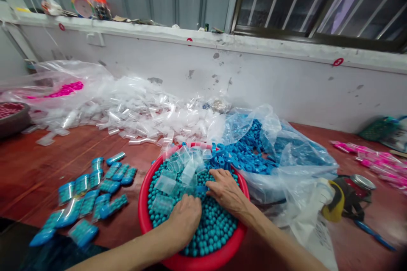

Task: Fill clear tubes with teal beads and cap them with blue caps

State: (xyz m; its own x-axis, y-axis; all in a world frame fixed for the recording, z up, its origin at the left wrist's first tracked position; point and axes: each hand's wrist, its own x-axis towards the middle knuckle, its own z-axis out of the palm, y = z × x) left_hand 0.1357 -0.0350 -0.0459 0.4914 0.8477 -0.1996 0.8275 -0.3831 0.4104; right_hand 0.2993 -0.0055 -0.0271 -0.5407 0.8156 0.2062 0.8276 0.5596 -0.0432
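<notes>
A red basin (145, 207) full of teal beads (219, 230) stands before me, with several clear plastic sleeves (167, 184) lying on the beads. My left hand (187, 216) is closed low over the middle of the beads; its fingertips are hidden, and what they grip cannot be made out. Just to its right, my right hand (228, 191) has its fingers bent, the tips closed at a small blue plastic cap (201, 189) between the two hands. More blue caps (221, 159) rest at the basin's far rim.
Bead-filled packets with blue ends (87, 201) lie on the red table (127, 224) at left. Clear sleeves (152, 114) are heaped along the wall. A plastic bag (299, 152) of blue caps spreads behind right; pink pieces (375, 159) and a yellow-and-black object (333, 203) are farther right.
</notes>
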